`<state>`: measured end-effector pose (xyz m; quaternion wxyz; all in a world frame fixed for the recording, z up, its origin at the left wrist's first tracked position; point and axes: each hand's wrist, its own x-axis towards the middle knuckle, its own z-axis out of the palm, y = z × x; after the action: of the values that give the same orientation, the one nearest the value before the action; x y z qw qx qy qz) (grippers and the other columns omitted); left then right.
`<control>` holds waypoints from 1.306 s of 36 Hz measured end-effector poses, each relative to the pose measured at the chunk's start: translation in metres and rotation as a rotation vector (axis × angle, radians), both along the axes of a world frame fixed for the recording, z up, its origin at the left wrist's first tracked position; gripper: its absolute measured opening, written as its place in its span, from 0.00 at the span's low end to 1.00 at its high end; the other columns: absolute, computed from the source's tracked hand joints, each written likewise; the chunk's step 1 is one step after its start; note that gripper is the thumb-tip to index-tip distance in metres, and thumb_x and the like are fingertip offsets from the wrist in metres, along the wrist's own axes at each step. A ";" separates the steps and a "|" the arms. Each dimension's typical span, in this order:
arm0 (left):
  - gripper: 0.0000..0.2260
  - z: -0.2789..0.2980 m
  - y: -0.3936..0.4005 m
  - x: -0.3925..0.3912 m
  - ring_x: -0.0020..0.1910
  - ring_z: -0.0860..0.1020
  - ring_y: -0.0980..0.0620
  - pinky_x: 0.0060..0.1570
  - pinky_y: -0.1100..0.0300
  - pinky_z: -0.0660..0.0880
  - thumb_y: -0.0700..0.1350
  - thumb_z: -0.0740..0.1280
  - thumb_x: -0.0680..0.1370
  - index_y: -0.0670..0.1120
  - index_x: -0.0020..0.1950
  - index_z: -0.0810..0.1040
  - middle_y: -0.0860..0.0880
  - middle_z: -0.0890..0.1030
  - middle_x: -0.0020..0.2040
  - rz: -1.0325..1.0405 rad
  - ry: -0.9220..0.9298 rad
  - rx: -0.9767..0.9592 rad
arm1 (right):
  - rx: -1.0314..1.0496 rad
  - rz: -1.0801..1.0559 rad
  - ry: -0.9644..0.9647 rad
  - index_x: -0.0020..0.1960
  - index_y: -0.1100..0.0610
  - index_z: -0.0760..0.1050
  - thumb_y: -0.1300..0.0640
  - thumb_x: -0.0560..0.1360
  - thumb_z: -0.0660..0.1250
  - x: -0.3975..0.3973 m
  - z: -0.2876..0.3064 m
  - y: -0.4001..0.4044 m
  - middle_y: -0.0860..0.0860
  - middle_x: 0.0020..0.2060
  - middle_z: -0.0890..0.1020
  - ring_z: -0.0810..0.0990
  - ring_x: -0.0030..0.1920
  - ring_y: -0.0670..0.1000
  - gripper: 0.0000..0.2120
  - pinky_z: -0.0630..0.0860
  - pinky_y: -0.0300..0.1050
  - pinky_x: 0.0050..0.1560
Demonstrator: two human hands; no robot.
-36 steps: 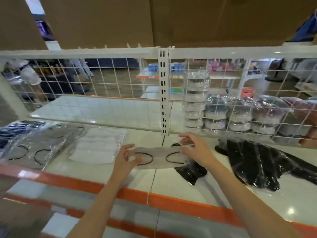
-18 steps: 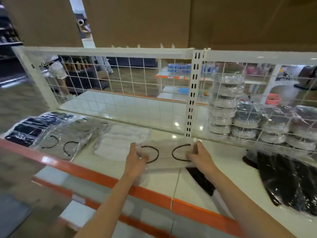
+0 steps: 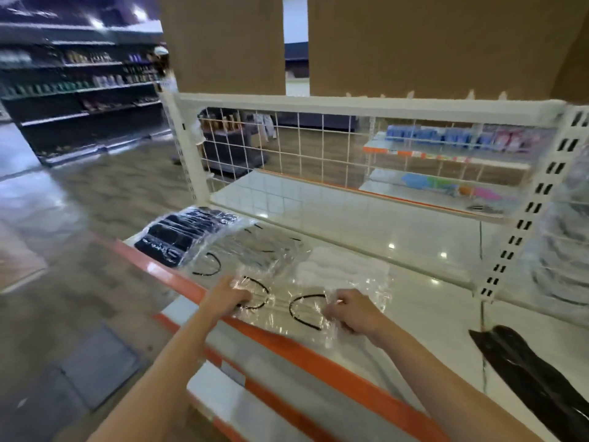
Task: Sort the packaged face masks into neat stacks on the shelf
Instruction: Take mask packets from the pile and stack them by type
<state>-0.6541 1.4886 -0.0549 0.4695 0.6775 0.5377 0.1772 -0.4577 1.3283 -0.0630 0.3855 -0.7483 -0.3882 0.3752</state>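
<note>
I hold a clear-wrapped grey mask packet [image 3: 282,306] with black ear loops by both ends, low over the front edge of the white shelf [image 3: 414,301]. My left hand [image 3: 228,296] grips its left end and my right hand [image 3: 352,311] grips its right end. Behind the packet lies a stack of grey masks [image 3: 251,253] with black loops. A stack of white masks [image 3: 341,266] lies to the right of that. A stack of black masks [image 3: 185,234] sits at the shelf's left end.
Loose black mask packets [image 3: 535,374] lie at the right front of the shelf. An orange strip [image 3: 318,352] runs along the shelf's front edge. A white wire grid [image 3: 302,148] closes the back, with an upright post [image 3: 529,212] at the right. Store aisles lie to the left.
Both hands have carried the grey packet leftward and nearer the front edge, close to the grey stack. The view has swung left, so the black pile sits at the far right.
</note>
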 end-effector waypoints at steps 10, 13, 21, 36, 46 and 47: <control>0.19 -0.009 0.076 -0.040 0.62 0.68 0.41 0.63 0.51 0.66 0.42 0.66 0.75 0.42 0.65 0.70 0.39 0.66 0.65 0.073 0.222 0.449 | 0.081 -0.143 0.003 0.39 0.60 0.66 0.69 0.74 0.62 -0.064 -0.007 0.115 0.57 0.26 0.75 0.76 0.18 0.46 0.08 0.71 0.35 0.20; 0.14 -0.021 0.084 -0.045 0.55 0.73 0.47 0.55 0.58 0.69 0.41 0.65 0.75 0.45 0.60 0.73 0.46 0.68 0.59 -0.116 0.278 0.467 | 0.050 -0.111 -0.045 0.36 0.59 0.65 0.69 0.74 0.60 -0.079 -0.011 0.140 0.55 0.26 0.75 0.75 0.17 0.44 0.11 0.69 0.34 0.20; 0.18 -0.045 0.097 -0.043 0.56 0.72 0.49 0.64 0.52 0.66 0.57 0.63 0.73 0.50 0.59 0.74 0.49 0.72 0.55 -0.307 0.587 0.564 | -0.121 0.133 -0.287 0.28 0.56 0.67 0.59 0.72 0.67 -0.093 -0.020 0.162 0.48 0.21 0.72 0.71 0.21 0.42 0.16 0.77 0.45 0.41; 0.21 -0.026 0.066 0.023 0.67 0.64 0.42 0.67 0.47 0.62 0.46 0.62 0.74 0.43 0.66 0.67 0.41 0.65 0.67 -0.305 0.677 0.608 | -0.196 -0.016 -0.619 0.66 0.56 0.65 0.54 0.77 0.60 -0.022 0.001 0.083 0.55 0.55 0.77 0.77 0.53 0.56 0.19 0.73 0.47 0.49; 0.10 -0.023 -0.043 0.117 0.53 0.75 0.48 0.54 0.58 0.70 0.41 0.64 0.74 0.44 0.55 0.76 0.48 0.73 0.54 -0.646 0.220 0.686 | -0.291 -0.201 -0.656 0.64 0.55 0.67 0.55 0.77 0.60 0.037 -0.007 -0.035 0.54 0.62 0.74 0.74 0.60 0.55 0.16 0.70 0.46 0.56; 0.10 -0.024 -0.058 0.127 0.51 0.76 0.47 0.53 0.58 0.71 0.41 0.64 0.74 0.44 0.55 0.76 0.47 0.73 0.53 -0.691 0.197 0.661 | -0.297 -0.217 -0.656 0.64 0.55 0.67 0.55 0.77 0.60 0.044 -0.008 -0.050 0.54 0.61 0.74 0.74 0.60 0.55 0.16 0.70 0.46 0.56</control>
<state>-0.5273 1.4303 -0.0794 0.2076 0.9426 0.2383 0.1074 -0.4138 1.2781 -0.0708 0.1653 -0.9133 -0.3507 0.1246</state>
